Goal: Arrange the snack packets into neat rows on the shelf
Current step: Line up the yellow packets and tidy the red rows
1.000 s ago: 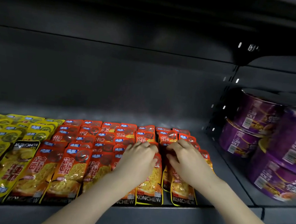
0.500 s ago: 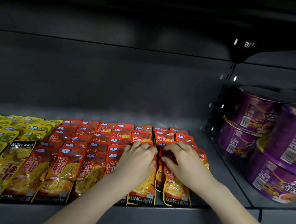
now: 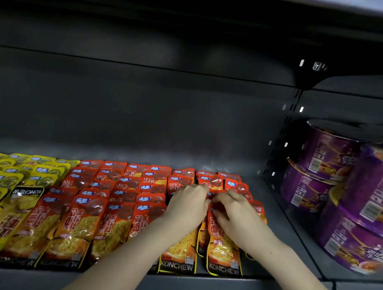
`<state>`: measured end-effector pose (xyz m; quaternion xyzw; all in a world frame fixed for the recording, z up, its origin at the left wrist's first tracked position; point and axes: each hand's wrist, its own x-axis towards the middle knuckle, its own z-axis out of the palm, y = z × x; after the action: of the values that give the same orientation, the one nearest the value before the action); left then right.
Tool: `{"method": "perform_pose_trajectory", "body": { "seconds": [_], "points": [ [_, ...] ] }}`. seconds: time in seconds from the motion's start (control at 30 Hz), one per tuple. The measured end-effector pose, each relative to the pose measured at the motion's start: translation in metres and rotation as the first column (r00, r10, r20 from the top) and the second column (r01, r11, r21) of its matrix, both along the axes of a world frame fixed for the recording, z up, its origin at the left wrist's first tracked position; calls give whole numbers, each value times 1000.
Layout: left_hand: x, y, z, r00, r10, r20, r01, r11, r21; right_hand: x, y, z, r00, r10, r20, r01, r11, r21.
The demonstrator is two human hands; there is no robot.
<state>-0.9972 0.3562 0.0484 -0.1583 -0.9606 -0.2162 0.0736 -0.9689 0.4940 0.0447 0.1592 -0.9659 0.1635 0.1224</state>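
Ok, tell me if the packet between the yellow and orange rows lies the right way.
Reversed: the packet shows KONCHEW upside down at its far end; the orange packets carry it at the front.

I log the left hand (image 3: 187, 206) and the right hand (image 3: 237, 213), both beyond the shelf's front lip (image 3: 194, 287). Each is bare, with knuckles and finger joints plainly outlined. I cannot grade the nails, which are too small and soft on my feed. Both wrists, also beyond that lip, are uncovered. The left forearm (image 3: 123, 263) and right forearm (image 3: 295, 273) are bare and slender beyond the lip. On its near side they look broader, and skin runs uncovered to the bottom edge of my view. Sleeves, if worn, lie outside it.
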Motion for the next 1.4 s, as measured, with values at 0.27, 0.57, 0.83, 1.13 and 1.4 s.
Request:
{"method": "perform_pose_trajectory", "body": {
  "seconds": [0.27, 0.57, 0.83, 1.13, 1.4],
  "points": [
    [-8, 4, -1, 998, 30, 50, -38, 985, 171, -5, 1, 5, 1000, 13, 25, -12, 998, -61],
    [-13, 1, -4, 998, 17, 68, -34, 964, 263, -9, -2, 9, 998, 62, 26, -57, 986, -154],
    [-29, -12, -2, 997, -35, 68, 17, 969, 246, -14, 7, 17, 999, 20, -42, -26, 989, -142],
    [-41, -10, -8, 997, -40, 64, 31, 989, 146, -44, 16, 21, 988, -75, 135, 66, 996, 68],
    [-47, -5, -4, 992, -18, 122, -1, 987, 159, -58, 15, 28, 977, -74, 201, 47, 989, 138]
  ]
}}
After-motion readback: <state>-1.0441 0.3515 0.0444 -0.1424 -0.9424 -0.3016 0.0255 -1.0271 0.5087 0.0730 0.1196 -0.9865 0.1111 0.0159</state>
